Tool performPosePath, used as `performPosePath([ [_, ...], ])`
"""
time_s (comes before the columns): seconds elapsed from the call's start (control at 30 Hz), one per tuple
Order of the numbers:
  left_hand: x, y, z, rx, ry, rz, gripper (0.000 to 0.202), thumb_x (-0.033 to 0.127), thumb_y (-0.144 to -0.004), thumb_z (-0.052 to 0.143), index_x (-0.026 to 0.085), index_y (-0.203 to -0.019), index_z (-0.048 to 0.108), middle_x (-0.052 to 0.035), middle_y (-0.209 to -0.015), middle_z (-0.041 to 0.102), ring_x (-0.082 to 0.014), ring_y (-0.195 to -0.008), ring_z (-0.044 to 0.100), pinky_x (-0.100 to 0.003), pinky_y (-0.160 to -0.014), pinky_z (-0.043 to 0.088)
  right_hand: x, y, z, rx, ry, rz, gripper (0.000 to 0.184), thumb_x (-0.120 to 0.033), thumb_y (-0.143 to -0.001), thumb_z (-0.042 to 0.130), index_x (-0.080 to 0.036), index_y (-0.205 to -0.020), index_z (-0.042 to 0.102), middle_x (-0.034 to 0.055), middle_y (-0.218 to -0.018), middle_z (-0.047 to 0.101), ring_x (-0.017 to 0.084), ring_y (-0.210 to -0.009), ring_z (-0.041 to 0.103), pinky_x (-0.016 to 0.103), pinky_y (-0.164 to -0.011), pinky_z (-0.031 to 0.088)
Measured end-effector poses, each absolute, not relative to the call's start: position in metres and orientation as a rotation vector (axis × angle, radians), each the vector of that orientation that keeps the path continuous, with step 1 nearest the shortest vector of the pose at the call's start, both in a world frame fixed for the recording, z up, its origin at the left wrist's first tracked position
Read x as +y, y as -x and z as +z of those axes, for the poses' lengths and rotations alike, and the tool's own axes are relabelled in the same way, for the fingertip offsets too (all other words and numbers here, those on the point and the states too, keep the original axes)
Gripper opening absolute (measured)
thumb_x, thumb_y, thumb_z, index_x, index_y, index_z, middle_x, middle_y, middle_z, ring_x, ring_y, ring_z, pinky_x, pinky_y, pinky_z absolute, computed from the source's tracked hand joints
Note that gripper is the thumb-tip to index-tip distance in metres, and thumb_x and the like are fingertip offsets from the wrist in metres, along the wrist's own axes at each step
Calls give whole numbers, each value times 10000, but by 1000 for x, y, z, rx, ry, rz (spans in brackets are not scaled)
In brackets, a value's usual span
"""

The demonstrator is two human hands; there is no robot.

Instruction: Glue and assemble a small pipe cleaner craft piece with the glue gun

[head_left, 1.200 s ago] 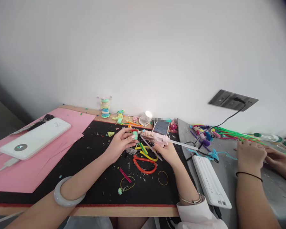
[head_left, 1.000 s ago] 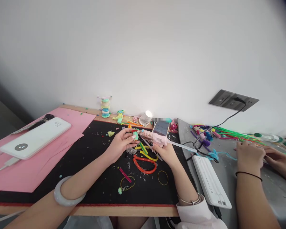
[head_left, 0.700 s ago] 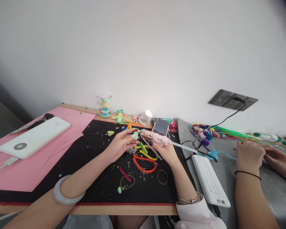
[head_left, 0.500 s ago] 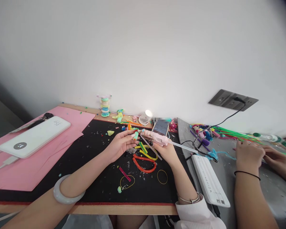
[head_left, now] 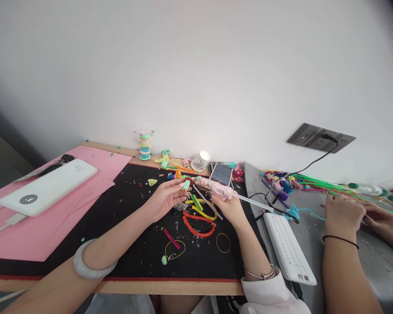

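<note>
Person's left hand (head_left: 165, 198) pinched a small green piece (head_left: 185, 184) between thumb and fingertips, above the black mat (head_left: 131, 226), just beside the nozzle of the pink glue gun (head_left: 214, 186). The right hand (head_left: 227, 205) had its fingers curled around the gun's grip. A red loop (head_left: 198, 226) lay on the mat below. Another person's hands (head_left: 343, 213) were on the grey table at the right.

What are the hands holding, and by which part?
Right hand grips the pink glue gun near its rear end; left hand pinches a small green piece between fingertips.
</note>
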State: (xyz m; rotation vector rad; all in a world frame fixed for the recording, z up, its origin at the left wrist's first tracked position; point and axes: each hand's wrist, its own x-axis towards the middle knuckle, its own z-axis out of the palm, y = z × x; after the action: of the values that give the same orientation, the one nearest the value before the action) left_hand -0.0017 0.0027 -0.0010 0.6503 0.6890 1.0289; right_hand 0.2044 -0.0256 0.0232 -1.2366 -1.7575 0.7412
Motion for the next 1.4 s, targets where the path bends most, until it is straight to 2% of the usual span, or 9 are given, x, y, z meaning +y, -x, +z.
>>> performPosePath([
  [0.23,4,2,0,671,-601,1038,226,92,-774,567,133,-989,620,-71,-803,699,-124,-704,668,-203,-651,545,-26,-206,23,-1786,1233,719,310,-304,-777,565,-337,-1082,607,18,-1052,658,313,-1038,577,461,-858,511],
  [0.5,4,3,0,649,-584,1019,287,83,-797,544,142,-1075,590,-100,-919,691,-134,-769,665,-229,-692,545,-24,-209,19,-1817,1186,651,283,-260,-787,581,-304,-1061,633,32,-1024,668,293,-995,605,418,-825,529],
  [0.67,4,2,-1,659,-615,1012,265,112,-783,591,150,-1045,603,-90,-935,683,-106,-727,645,-215,-679,538,-24,-208,20,-1812,1180,657,288,-253,-790,585,-315,-1068,629,22,-1025,668,295,-990,608,430,-819,532],
  [0.9,4,2,-2,644,-600,1004,285,85,-742,629,145,-1020,606,-87,-908,676,-90,-687,624,-209,-662,523,-25,-206,23,-1806,1211,707,280,-269,-785,589,-308,-1058,639,39,-1049,660,295,-1011,597,427,-851,512],
  [1.17,4,1,-1,632,-568,998,240,52,-764,574,137,-984,618,-83,-884,674,-105,-713,634,-217,-673,521,-22,-209,16,-1770,1250,772,342,-270,-779,571,-190,-1108,617,64,-1087,647,278,-1022,588,412,-880,480],
  [1.3,5,1,-1,635,-528,1000,234,35,-765,559,144,-960,628,-46,-781,668,-113,-708,646,-218,-675,529,-23,-209,16,-1758,1198,830,341,-233,-794,547,-201,-1128,605,44,-1140,621,245,-1067,565,377,-943,434],
  [1.4,4,1,0,639,-524,996,225,37,-767,559,137,-955,631,-46,-777,667,-117,-719,650,-219,-685,534,-24,-207,19,-1778,1141,852,347,-210,-801,529,-218,-1141,600,25,-1170,604,230,-1110,538,364,-991,392],
])
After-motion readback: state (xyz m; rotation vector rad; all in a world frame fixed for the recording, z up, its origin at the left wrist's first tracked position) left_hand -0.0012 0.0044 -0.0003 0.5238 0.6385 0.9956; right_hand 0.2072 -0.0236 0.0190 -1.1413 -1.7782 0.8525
